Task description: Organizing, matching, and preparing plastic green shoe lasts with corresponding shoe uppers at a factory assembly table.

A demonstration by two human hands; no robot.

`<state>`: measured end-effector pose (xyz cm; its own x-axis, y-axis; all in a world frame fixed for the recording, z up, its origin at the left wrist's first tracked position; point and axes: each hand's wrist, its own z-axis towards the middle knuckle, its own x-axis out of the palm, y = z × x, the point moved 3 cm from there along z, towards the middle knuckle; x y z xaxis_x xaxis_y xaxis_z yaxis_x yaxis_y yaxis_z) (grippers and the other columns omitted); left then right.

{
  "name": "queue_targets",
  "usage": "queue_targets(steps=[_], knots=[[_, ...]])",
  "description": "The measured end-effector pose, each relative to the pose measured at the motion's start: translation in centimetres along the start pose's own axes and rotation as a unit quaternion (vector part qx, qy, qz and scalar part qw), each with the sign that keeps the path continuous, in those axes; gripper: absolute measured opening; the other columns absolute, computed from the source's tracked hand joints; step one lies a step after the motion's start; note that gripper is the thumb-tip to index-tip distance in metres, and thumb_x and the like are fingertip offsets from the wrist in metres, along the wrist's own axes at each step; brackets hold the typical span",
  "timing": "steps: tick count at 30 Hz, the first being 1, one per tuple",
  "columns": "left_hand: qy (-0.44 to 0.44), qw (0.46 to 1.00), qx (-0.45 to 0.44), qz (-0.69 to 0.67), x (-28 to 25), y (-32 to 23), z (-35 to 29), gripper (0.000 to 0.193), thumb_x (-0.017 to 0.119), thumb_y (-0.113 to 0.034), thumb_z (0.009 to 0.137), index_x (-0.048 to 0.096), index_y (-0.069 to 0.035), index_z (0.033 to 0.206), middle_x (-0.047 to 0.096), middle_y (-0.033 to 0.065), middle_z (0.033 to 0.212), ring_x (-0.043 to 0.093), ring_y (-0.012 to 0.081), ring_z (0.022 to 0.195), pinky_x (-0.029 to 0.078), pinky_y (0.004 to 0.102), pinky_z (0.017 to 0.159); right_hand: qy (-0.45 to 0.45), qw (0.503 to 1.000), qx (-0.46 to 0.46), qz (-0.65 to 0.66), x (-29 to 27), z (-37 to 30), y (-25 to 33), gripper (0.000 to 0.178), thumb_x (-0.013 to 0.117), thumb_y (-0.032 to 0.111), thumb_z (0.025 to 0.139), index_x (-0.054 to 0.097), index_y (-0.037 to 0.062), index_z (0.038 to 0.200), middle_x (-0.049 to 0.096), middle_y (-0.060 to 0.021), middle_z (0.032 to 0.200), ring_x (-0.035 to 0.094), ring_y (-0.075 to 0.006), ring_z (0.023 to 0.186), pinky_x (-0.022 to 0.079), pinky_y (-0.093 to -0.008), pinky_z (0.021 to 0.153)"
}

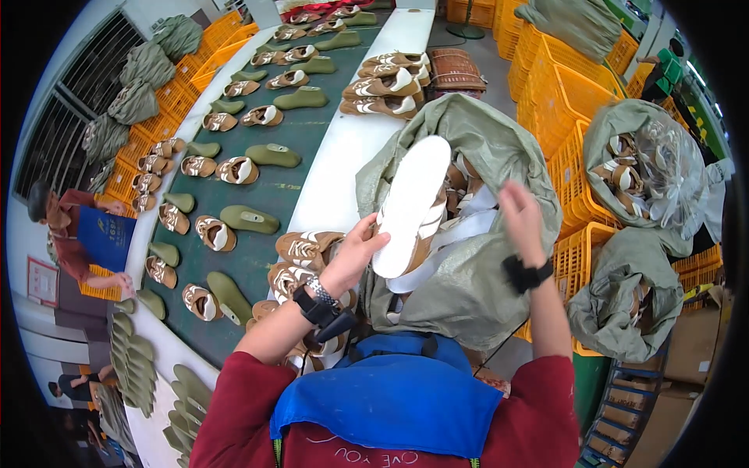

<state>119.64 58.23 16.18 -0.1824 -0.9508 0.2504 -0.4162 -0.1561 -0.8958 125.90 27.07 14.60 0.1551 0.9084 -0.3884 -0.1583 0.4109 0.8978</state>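
Observation:
My left hand (355, 253) is closed on the heel end of a tan-and-white shoe (413, 203), its flat white sole facing up. The shoe is held above a large grey-green sack (499, 300), where more shoes and pale sheets of wrapping (476, 222) lie. Over the sack's right side, apart from the shoe, my right hand (521, 222) is raised with its fingers stretched out and nothing in them. Beside my left forearm, several tan-and-white shoes (300, 249) are heaped at the table's edge.
A green conveyor belt (300, 187) on my left carries rows of shoes and green shoe lasts (250, 219). More shoes (382, 93) stand on its white ledge. Yellow crates (573, 93) and filled sacks (624, 304) stand at right. A co-worker (74, 226) is across the belt.

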Motion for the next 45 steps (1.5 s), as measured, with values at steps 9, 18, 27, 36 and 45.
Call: queue_targets(steps=[9, 18, 27, 36, 45], knots=[[-0.054, 0.994, 0.038, -0.09, 2.1, 3.5, -1.4, 0.06, 0.052, -0.013, 0.091, 0.021, -0.004, 0.142, 0.042, 0.0154, 0.134, 0.043, 0.0204, 0.121, 0.034, 0.0328, 0.102, 0.135, 0.901, 0.117, 0.395, 9.8, -7.6, 5.7, 0.042, 0.064, 0.029, 0.084, 0.052, -0.0005, 0.111, 0.063, -0.0064, 0.092, 0.06, -0.0161, 0.084, 0.046, -0.0319, 0.071], [0.005, 0.828, 0.181, 0.531, 2.5, 9.7, -1.8, 0.074, 0.069, -0.021, 0.072, 0.032, -0.007, 0.136, 0.039, 0.0228, 0.127, 0.038, 0.0395, 0.119, 0.034, 0.0411, 0.101, 0.582, 0.724, -0.17, -0.329, 12.1, -12.4, -1.6, 0.026, 0.058, 0.026, 0.078, 0.066, 0.0012, 0.082, 0.064, -0.0174, 0.071, 0.063, -0.0291, 0.068, 0.049, -0.0382, 0.063], [0.033, 0.75, 0.141, 0.646, 2.0, 12.0, -0.8, 0.063, 0.067, -0.023, 0.072, 0.043, -0.009, 0.129, 0.039, 0.0194, 0.126, 0.04, 0.0369, 0.116, 0.038, 0.0424, 0.096, 0.275, 0.93, 0.182, -0.165, 11.2, 6.3, -4.2, 0.034, 0.057, 0.028, 0.08, 0.066, -0.0002, 0.064, 0.067, -0.0144, 0.068, 0.065, -0.0225, 0.058, 0.053, -0.0339, 0.062], [0.011, 0.756, 0.136, 0.64, 1.9, 11.7, -3.3, 0.056, 0.067, -0.021, 0.073, 0.049, -0.008, 0.123, 0.034, 0.018, 0.137, 0.037, 0.0369, 0.122, 0.035, 0.0462, 0.097, -0.131, 0.903, 0.033, -0.409, 10.0, 13.0, -6.8, 0.059, 0.072, 0.027, 0.072, 0.043, 0.0146, 0.122, 0.055, -0.0137, 0.105, 0.057, -0.0323, 0.096, 0.048, -0.0432, 0.077], [-0.001, 0.773, 0.124, 0.622, 1.8, 11.3, -5.1, 0.051, 0.068, -0.019, 0.072, 0.052, -0.007, 0.118, 0.034, 0.0187, 0.137, 0.039, 0.036, 0.119, 0.035, 0.0435, 0.097, -0.201, 0.877, -0.021, -0.436, 6.4, 13.7, -7.2, 0.06, 0.073, 0.031, 0.07, 0.047, 0.0107, 0.119, 0.055, -0.0168, 0.105, 0.054, -0.0363, 0.098, 0.047, -0.0432, 0.08]])
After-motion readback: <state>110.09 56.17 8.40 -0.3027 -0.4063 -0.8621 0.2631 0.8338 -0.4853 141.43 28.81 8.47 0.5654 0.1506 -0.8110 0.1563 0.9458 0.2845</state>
